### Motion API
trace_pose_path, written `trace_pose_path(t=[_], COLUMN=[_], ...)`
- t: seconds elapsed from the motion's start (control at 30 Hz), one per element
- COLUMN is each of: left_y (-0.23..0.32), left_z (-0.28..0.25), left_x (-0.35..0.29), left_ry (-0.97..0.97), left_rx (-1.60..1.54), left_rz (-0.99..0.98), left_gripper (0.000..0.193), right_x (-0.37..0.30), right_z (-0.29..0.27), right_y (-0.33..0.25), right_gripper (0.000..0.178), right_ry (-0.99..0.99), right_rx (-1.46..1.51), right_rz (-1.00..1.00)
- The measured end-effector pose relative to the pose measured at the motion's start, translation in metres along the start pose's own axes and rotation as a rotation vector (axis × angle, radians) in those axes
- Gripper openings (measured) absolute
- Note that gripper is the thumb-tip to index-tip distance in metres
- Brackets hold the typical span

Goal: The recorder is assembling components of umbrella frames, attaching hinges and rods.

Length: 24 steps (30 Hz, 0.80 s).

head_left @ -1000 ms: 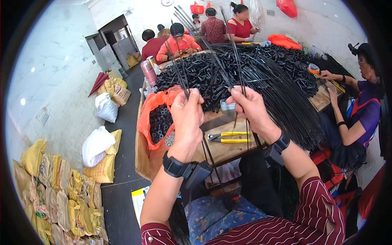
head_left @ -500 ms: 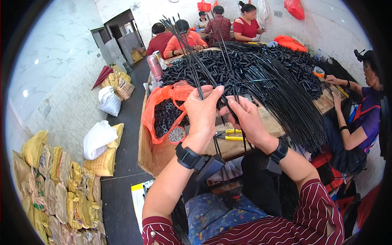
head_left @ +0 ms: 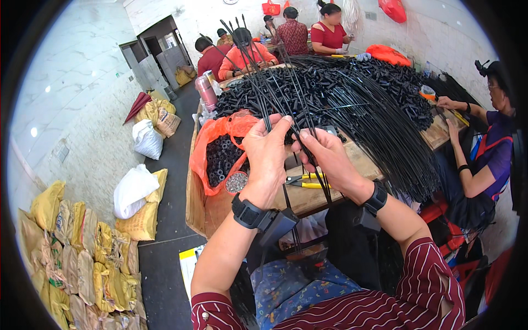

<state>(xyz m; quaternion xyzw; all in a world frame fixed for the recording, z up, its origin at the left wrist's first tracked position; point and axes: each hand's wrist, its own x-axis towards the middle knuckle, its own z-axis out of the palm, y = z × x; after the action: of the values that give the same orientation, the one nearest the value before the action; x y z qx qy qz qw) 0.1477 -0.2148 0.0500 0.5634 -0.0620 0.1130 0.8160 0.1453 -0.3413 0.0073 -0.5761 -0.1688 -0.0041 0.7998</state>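
Observation:
My left hand (head_left: 268, 154) and my right hand (head_left: 325, 157) are side by side above the wooden table (head_left: 352, 159), both closed around a bundle of thin black rods (head_left: 258, 66). The rods fan up and to the left from my fingers, and their lower ends hang below my hands toward my lap. Each of my wrists wears a black band. Just below my hands lie yellow-handled pliers (head_left: 305, 181) on the table.
A large heap of black rods and short black tubes (head_left: 357, 93) covers the table. An orange bag of black tubes (head_left: 220, 154) sits at the left, with a pink bottle (head_left: 207, 92) behind it. A person (head_left: 484, 148) works at the right; others sit at the far end. Yellow sacks (head_left: 71, 247) line the left wall.
My hands came closer together and lower toward me. The rod bundle tilted from nearly upright to leaning left.

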Motion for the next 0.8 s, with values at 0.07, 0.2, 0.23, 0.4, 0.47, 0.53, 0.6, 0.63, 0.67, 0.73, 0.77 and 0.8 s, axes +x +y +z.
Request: trace_pose_path(t=[0.07, 0.2, 0.23, 0.4, 0.47, 0.53, 0.6, 0.63, 0.67, 0.73, 0.77, 0.8], left_y=[0.002, 0.001, 0.002, -0.008, -0.01, -0.014, -0.015, -0.014, -0.012, -0.007, -0.006, -0.007], left_z=[0.001, 0.001, 0.002, -0.009, -0.009, -0.011, -0.008, -0.005, -0.003, 0.001, -0.001, -0.004], left_x=[-0.001, -0.001, -0.002, 0.009, 0.008, 0.009, 0.009, 0.008, 0.008, 0.005, 0.003, 0.004], left_ry=[-0.016, -0.026, -0.04, -0.12, -0.092, -0.129, -0.085, -0.042, -0.044, 0.16, 0.177, 0.174], left_rx=[-0.036, -0.095, -0.137, -0.101, -0.095, -0.047, -0.056, -0.067, -0.066, -0.155, -0.165, -0.165], left_rz=[-0.055, -0.088, -0.102, -0.115, -0.119, -0.095, -0.088, -0.081, -0.081, 0.0, 0.024, 0.022], left_gripper=[0.022, 0.019, 0.017, 0.016, 0.019, 0.025, 0.025, 0.025, 0.025, 0.026, 0.026, 0.026], right_x=[0.0, 0.001, 0.001, 0.006, 0.006, 0.005, 0.005, 0.005, 0.006, 0.01, 0.011, 0.011], right_z=[0.0, -0.001, -0.001, -0.006, -0.005, -0.005, -0.005, -0.005, -0.009, -0.016, -0.018, -0.019], right_y=[0.0, 0.0, -0.001, -0.004, -0.003, 0.0, 0.001, 0.001, 0.002, 0.002, 0.0, 0.001], right_gripper=[0.021, 0.019, 0.019, 0.017, 0.016, 0.016, 0.016, 0.016, 0.016, 0.016, 0.016, 0.016], right_ry=[0.014, 0.013, 0.015, -0.041, -0.034, -0.011, 0.027, 0.065, 0.067, 0.119, 0.158, 0.161], right_rx=[0.014, 0.023, 0.025, 0.015, 0.04, 0.082, 0.059, 0.034, 0.035, 0.093, 0.07, 0.069], right_rz=[0.008, 0.007, 0.008, -0.024, -0.018, 0.007, -0.012, -0.031, -0.032, -0.139, -0.147, -0.147])
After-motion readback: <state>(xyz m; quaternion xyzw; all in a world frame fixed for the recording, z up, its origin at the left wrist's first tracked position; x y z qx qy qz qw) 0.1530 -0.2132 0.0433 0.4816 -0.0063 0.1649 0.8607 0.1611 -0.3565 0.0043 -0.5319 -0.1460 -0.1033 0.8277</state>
